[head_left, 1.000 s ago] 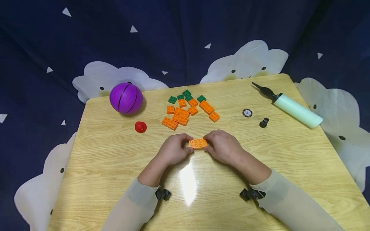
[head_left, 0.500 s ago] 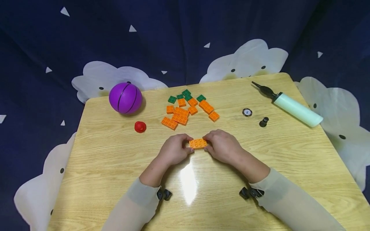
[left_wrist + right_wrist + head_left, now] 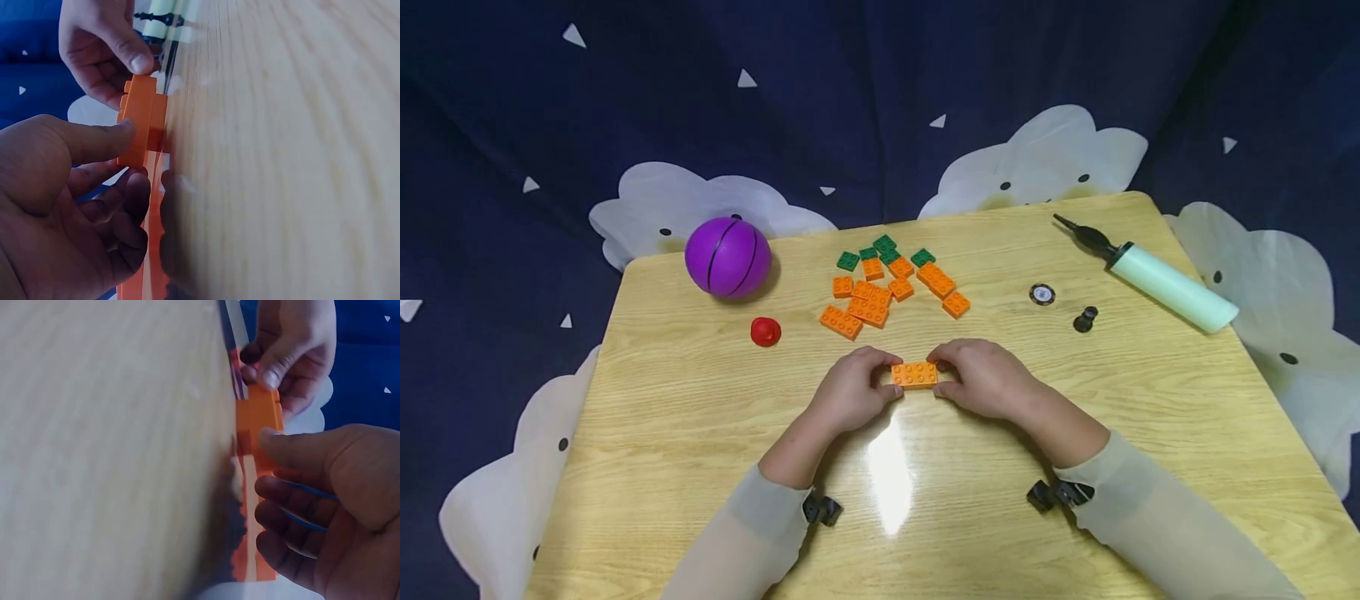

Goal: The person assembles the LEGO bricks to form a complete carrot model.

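An orange studded brick (image 3: 914, 375) lies on the wooden table (image 3: 700, 433) between both hands. My left hand (image 3: 852, 388) pinches its left end with thumb and curled fingers; my right hand (image 3: 977, 377) pinches its right end the same way. In the left wrist view the orange brick (image 3: 142, 119) sits on the table edge-on, my left thumb (image 3: 94, 140) pressed to it, and the right hand (image 3: 103, 47) is beyond. In the right wrist view the orange brick (image 3: 257, 419) shows under my right thumb (image 3: 300, 450), with the left hand (image 3: 290, 353) on its far end.
A pile of orange and green bricks (image 3: 887, 283) lies just behind the hands. A purple ball (image 3: 727, 257) and a red cap (image 3: 765, 332) are at the left. A small round disc (image 3: 1042, 293), a black piece (image 3: 1084, 318) and a pale green pump (image 3: 1157, 279) lie at the right.
Almost nothing differs; both hands keep hold of the orange brick in the same spot, and the right forearm has shifted slightly.
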Demonstrator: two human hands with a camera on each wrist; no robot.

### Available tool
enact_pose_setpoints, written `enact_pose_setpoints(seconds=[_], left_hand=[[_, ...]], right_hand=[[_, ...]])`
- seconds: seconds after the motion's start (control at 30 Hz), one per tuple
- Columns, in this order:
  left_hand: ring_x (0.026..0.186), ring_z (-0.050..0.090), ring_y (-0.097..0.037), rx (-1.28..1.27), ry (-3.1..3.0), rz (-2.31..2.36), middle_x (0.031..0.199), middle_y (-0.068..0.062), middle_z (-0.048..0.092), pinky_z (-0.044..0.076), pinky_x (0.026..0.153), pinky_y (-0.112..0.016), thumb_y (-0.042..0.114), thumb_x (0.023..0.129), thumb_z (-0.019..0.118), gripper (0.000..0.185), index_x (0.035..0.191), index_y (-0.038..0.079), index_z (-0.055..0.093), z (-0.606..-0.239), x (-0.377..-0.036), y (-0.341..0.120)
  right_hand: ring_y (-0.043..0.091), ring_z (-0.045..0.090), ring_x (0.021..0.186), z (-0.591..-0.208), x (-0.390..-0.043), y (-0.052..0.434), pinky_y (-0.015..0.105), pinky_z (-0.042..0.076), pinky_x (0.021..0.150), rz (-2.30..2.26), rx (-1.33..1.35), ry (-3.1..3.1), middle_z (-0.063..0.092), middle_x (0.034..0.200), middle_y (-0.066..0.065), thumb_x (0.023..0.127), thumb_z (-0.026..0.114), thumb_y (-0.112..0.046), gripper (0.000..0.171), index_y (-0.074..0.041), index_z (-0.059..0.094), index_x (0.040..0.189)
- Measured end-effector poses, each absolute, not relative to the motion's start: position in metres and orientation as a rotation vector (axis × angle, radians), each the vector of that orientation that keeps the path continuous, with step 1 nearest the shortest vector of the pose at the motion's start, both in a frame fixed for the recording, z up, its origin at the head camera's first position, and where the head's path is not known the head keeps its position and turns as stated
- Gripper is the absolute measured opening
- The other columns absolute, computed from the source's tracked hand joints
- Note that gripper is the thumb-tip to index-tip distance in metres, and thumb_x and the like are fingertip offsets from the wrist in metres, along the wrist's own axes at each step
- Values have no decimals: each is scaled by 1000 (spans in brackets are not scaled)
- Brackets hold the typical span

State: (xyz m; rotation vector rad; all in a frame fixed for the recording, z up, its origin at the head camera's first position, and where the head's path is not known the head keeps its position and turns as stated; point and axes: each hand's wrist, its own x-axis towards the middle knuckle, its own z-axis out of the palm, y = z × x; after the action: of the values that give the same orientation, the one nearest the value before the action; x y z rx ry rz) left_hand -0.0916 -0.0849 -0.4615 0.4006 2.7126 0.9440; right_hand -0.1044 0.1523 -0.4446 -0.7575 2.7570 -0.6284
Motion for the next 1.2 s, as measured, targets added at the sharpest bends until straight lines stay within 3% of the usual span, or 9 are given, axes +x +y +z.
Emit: enact_pose_setpoints(seconds=[0.27,0.77,0.9,1.2], left_hand=[[84,55,-16,395,2709,954,108,3,66,46,77,-35,27,92,80,38,128,19,72,-462,-92,-86],[84,55,-17,405,2717,959,105,3,65,47,76,-35,27,92,80,39,129,18,71,-463,-92,-87],[84,55,-16,411,2717,964,105,3,65,47,75,-35,27,92,80,40,129,18,72,-463,-92,-87],[80,55,-16,417,2726,954,102,3,65,46,72,-34,28,92,80,40,129,18,71,-463,-93,-87]], right_hand=[[32,66,117,-443,-124,164,51,50,102,-676,-714,2783,72,123,12,95,74,-18,37,-5,70,130],[35,63,109,-454,-156,175,52,50,96,-809,-448,2935,67,119,14,92,79,-31,45,-3,69,126],[37,61,113,-457,-161,176,53,48,99,-809,-401,2947,64,124,16,92,79,-32,51,-2,66,131],[36,60,105,-462,-170,178,53,49,93,-786,-342,2960,60,122,18,92,79,-32,56,-1,63,135]])
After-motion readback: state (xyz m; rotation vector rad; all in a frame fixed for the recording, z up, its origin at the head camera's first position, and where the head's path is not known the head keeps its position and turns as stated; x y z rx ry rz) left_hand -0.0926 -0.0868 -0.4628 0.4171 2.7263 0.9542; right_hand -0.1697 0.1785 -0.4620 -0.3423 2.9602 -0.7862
